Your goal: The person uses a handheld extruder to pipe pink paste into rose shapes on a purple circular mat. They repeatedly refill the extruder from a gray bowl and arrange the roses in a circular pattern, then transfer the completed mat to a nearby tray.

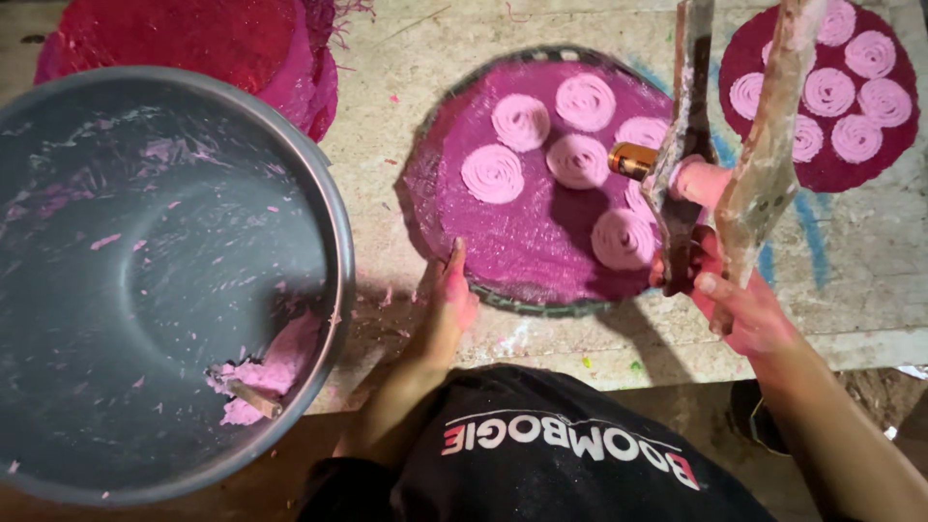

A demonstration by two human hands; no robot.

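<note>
Head view: right hand [739,304], right of centre, clamped on the wooden handles of a dough press [720,155] held over the round magenta mat [522,251] carrying pink dough spirals [493,174]. Left hand [447,307], fingers together, touches the mat's lower-left rim on the desk [387,126]; grey basin [145,280] with pink dough at left.

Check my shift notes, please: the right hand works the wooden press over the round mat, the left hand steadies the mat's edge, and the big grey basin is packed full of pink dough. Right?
Not quite. In the head view the grey basin is nearly empty, with only a small lump of pink dough left. The right hand on the wooden press and the left hand at the round mat are correct.
</note>
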